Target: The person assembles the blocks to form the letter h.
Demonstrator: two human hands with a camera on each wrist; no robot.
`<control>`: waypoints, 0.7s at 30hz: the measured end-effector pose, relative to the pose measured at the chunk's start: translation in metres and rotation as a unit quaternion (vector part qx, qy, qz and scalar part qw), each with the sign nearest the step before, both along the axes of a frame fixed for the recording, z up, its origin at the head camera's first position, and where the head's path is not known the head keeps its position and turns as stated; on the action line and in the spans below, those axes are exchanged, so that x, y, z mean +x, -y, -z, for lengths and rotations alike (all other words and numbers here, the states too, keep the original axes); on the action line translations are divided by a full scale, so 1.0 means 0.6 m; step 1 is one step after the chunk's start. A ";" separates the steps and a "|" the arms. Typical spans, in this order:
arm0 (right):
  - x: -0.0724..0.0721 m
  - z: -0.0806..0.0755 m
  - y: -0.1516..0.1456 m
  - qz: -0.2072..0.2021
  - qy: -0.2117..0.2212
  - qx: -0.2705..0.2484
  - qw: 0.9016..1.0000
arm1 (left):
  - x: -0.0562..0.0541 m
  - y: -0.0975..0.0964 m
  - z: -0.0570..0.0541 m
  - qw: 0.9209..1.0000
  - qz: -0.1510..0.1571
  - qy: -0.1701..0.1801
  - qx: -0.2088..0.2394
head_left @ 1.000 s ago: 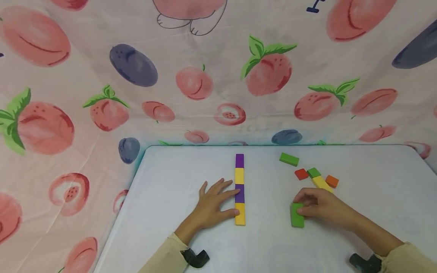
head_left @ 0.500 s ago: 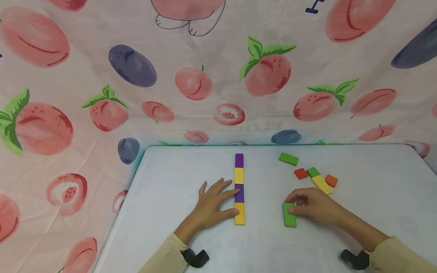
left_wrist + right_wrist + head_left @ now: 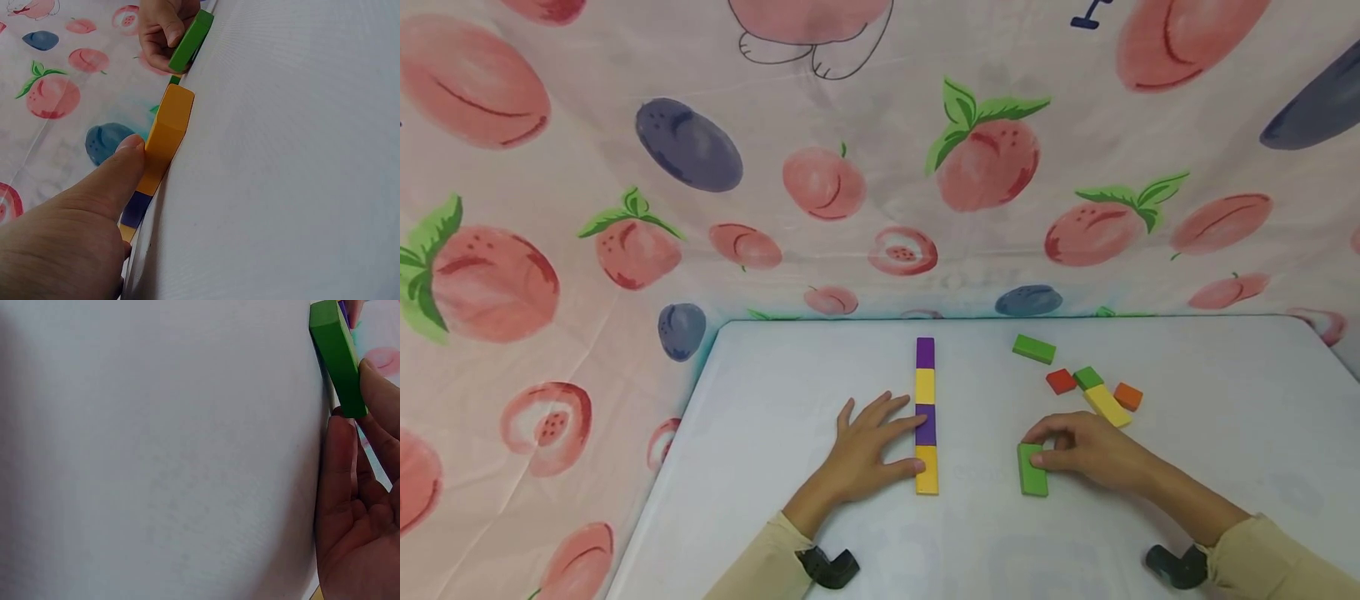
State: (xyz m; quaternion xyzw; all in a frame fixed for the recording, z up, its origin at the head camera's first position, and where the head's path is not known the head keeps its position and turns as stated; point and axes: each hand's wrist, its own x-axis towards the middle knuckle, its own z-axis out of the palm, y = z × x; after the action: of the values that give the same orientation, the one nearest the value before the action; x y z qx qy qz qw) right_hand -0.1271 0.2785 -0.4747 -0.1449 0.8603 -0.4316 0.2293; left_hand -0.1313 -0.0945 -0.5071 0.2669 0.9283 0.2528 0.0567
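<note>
Purple and yellow blocks alternate in a straight row on the white table [image 3: 760, 533]. My left hand [image 3: 859, 460] lies to the left of this row with fingers spread. Its thumb touches the nearest yellow block [image 3: 927, 483], and its index fingertip is on the purple block [image 3: 927, 435] beyond. Farther along come another yellow block [image 3: 926, 386] and a purple block [image 3: 926, 353] at the far end. To the right of the row, my right hand [image 3: 1097, 450] pinches a green block [image 3: 1032, 483] between thumb and fingers. In the right wrist view that green block [image 3: 342, 359] points away from the palm.
Behind my right hand lie a long green block [image 3: 1033, 349], a red block [image 3: 1061, 382], a small green block [image 3: 1087, 377], a yellow block [image 3: 1107, 405] and an orange block [image 3: 1128, 396]. A fruit-print cloth [image 3: 820, 100] hangs behind the table.
My right hand has moved left with the green block, toward the row, slowing in the last half second. My left hand and the row have stayed in place.
</note>
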 end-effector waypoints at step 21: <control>-0.010 -0.001 -0.008 -0.027 0.029 -0.025 0.999 | 0.002 -0.001 -0.005 1.000 0.002 0.001 0.000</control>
State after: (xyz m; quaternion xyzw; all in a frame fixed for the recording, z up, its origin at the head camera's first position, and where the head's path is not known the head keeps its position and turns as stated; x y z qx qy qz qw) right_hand -0.1332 0.2835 -0.4743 -0.1609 0.8382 -0.4507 0.2615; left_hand -0.1300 -0.0940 -0.5040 0.2682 0.9278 0.2526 0.0581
